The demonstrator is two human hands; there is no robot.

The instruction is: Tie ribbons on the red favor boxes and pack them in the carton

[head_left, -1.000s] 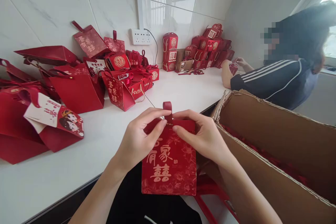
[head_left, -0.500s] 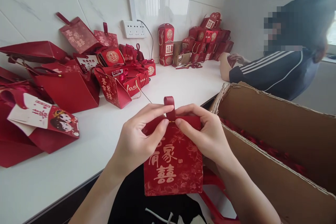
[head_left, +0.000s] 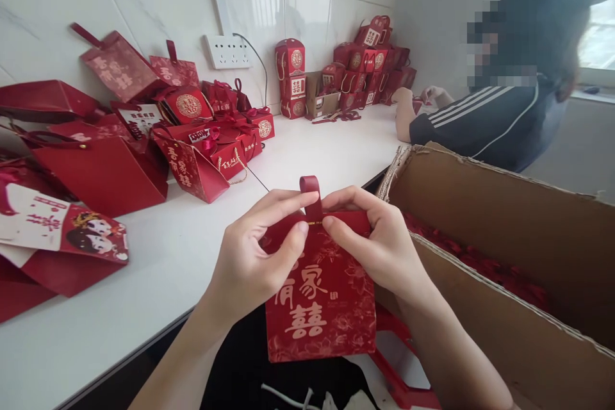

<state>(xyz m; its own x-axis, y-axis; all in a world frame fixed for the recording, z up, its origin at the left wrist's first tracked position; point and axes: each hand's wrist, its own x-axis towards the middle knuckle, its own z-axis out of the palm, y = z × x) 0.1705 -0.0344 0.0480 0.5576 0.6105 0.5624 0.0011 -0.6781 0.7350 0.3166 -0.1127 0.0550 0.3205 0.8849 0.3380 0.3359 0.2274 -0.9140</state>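
Note:
I hold a red gift bag (head_left: 319, 304) with gold characters upright in front of me, just off the white counter's (head_left: 158, 262) edge. My left hand (head_left: 252, 256) pinches the bag's top edge on the left with thumb and forefinger. My right hand (head_left: 377, 246) pinches the top edge on the right. A small red loop handle (head_left: 311, 195) sticks up between the two hands. Both hands are closed on the bag.
Many red gift bags and boxes (head_left: 120, 134) crowd the counter's left and back, with more stacked in the far corner (head_left: 365, 73). A large open cardboard box (head_left: 504, 250) holding red items stands at my right. Another person in a dark striped jacket (head_left: 500, 122) leans on the counter.
My hands and the bag have hardly moved. The view has shifted a little, so the piles on the counter sit further left in the picture.

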